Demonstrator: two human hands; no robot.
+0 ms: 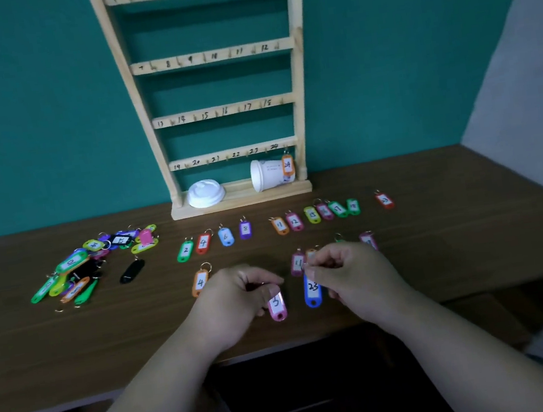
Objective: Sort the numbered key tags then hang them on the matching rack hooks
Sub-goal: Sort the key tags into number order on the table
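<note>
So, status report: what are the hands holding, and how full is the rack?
Left hand pinches pink tag 3. Right hand pinches blue tag 23. Rack holds only orange tag 24. Tipped cup behind it.

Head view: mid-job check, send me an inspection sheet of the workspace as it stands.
Surface: brown wooden table, dimly lit.
Job's things: pale wooden rack with numbered hooks stands at the back. An orange plastic tag marked 24 hangs under number 24. A laid-out row of coloured plastic tags lies in front of the rack, and an unsorted heap of tags lies at the left.
Clutter: white paper cup on its side and white plastic lid, both on the rack's base.
Grips: left hand pinches pink plastic tag marked 3. Right hand pinches blue plastic tag marked 23.
Cables: nothing seen.
Surroundings: teal wall behind, pale grey wall at right.
</note>
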